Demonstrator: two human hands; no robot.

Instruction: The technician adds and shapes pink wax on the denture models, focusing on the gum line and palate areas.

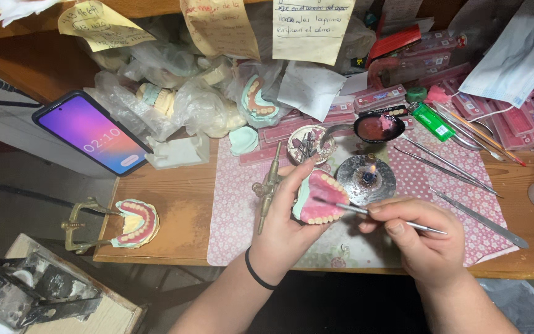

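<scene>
Table: a wooden table point(180, 210) with a pink flowered mat point(236, 204) on it.
Phone: a lit phone point(92, 133) leans at 9 o'clock from the hands.
Burner: a small round metal burner point(366, 179) with a tiny flame sits at 12 o'clock, just beside the teeth.
Denture model: a set of pink gums with white teeth point(317, 199) sits in the middle of the view. It looks hard but easy to break, and its wax looks soft. Best held by its back and sides.
Left hand: the left hand point(285, 226) is curled around the model, palm up, thumb on top.
Right hand: the right hand point(418, 238) pinches a thin metal tool point(372, 213) like a pencil, tip touching the gums.
</scene>
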